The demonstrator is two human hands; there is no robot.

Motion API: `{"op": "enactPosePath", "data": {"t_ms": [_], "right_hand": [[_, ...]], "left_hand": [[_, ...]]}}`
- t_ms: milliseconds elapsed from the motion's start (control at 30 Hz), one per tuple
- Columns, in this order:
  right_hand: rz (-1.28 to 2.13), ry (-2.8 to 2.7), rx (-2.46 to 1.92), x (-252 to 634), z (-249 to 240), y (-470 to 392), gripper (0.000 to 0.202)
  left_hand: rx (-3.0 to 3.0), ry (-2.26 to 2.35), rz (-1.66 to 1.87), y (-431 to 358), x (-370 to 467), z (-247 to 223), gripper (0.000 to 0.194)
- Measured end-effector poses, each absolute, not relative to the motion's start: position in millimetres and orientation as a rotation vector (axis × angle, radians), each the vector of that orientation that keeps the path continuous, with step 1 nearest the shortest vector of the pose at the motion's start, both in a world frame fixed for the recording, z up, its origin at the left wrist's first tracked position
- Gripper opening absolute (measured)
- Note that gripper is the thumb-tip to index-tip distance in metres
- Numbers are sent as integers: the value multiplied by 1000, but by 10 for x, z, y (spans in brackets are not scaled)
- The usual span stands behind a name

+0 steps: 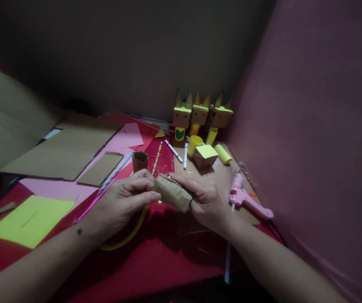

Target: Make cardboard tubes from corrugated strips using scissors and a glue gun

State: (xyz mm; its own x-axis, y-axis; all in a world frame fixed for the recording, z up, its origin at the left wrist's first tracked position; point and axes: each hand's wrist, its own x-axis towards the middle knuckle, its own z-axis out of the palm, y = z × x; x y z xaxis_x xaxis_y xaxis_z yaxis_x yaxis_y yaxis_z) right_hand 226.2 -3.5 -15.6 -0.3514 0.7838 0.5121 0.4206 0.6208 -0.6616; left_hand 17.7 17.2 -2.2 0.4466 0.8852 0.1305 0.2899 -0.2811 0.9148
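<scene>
Both my hands hold a crumpled brown cardboard piece (173,193) above the red table surface. The fingers of my left hand (129,195) pinch its left end. My right hand (204,200) grips its right end, with a finger along the top edge. Just behind my left hand stands an open brown cardboard tube (140,160). Beyond my right hand is a small cardboard box with a yellow top (205,155).
Three eared cardboard figures (200,115) stand at the back. A pink glue gun (248,200) lies at the right. Cardboard sheets (64,147) and a yellow paper (31,219) cover the left. Yellow rolls (223,154) and white markers (174,151) are behind my hands.
</scene>
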Motion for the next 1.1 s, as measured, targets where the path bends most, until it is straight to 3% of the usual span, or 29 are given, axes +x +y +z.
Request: {"op": "enactPosePath", "data": {"t_ms": [167, 333, 600, 800, 867, 1000, 1100], "right_hand": [[399, -2090, -885, 2220, -106, 20, 42], [233, -2167, -852, 2149, -68, 103, 37], [194, -2270, -838, 2172, -243, 177, 50], [399, -2193, -793, 2207, -134, 120, 65], [384, -2008, -855, 2225, -42, 78, 56], [588, -1801, -1032, 2200, 35, -10, 14], [924, -1667, -1114, 2119, 5, -51, 14]], "left_hand": [[1612, 934, 883, 169, 156, -8, 9], [1335, 895, 866, 194, 154, -58, 9], [961, 868, 800, 250, 179, -100, 21], [893, 834, 834, 281, 149, -138, 26], [858, 836, 907, 288, 137, -126, 23], [792, 843, 1031, 261, 141, -94, 13], [815, 840, 1071, 205, 152, -93, 21]]}}
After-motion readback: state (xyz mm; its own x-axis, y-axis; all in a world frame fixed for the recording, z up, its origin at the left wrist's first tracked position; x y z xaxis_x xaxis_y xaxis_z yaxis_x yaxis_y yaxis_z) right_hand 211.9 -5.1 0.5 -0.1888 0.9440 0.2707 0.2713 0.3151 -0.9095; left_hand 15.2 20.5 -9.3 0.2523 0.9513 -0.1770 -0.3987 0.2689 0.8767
